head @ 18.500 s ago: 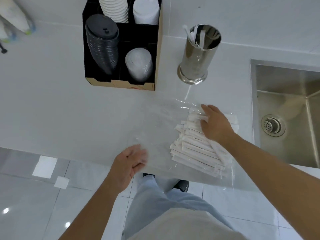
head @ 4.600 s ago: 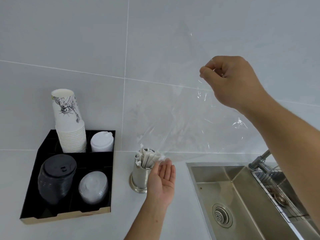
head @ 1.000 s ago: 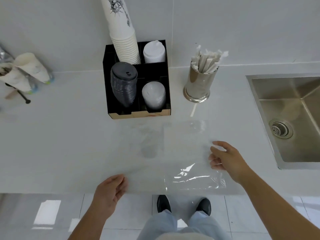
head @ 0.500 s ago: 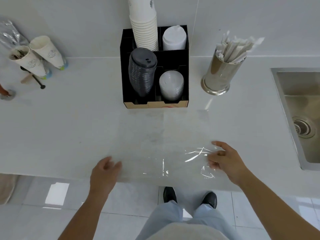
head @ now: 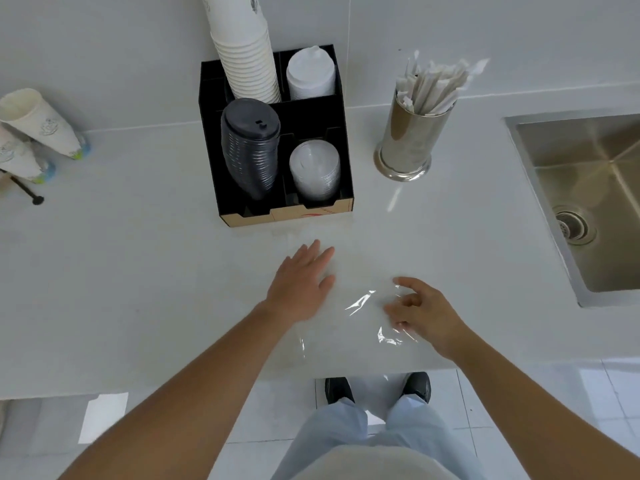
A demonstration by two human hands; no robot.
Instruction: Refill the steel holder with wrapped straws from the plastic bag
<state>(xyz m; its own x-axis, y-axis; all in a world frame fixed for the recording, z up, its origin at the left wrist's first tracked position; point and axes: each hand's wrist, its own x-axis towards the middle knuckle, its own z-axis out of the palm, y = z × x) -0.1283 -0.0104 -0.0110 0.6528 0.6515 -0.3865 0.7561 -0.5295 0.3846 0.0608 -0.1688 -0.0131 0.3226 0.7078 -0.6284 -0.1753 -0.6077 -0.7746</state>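
Counter (head: 138,278): pale and glossy, carrying everything below.
Sink (head: 588,202): steel basin set into the counter, well right of the holder, drain showing.
Organizer (head: 343,140): black box with compartments, just left of the holder; a tall stack of paper cups, white lids, black lids and clear lids stand in it.
Plastic bag (head: 360,306): clear, lying flat and empty on the counter in front of the holder, near the counter's front edge.
Holder (head: 407,140): shiny steel cup, upright near the wall.
Straws (head: 436,86): paper-wrapped, bunched in the holder, tops fanning out to the right above its rim.
Left hand (head: 299,287): palm down, fingers spread flat on the bag's left part, gripping nothing.
Right hand (head: 424,315): fingers curled loosely on the bag's right part, where the film wrinkles; whether they pinch it I cannot tell.
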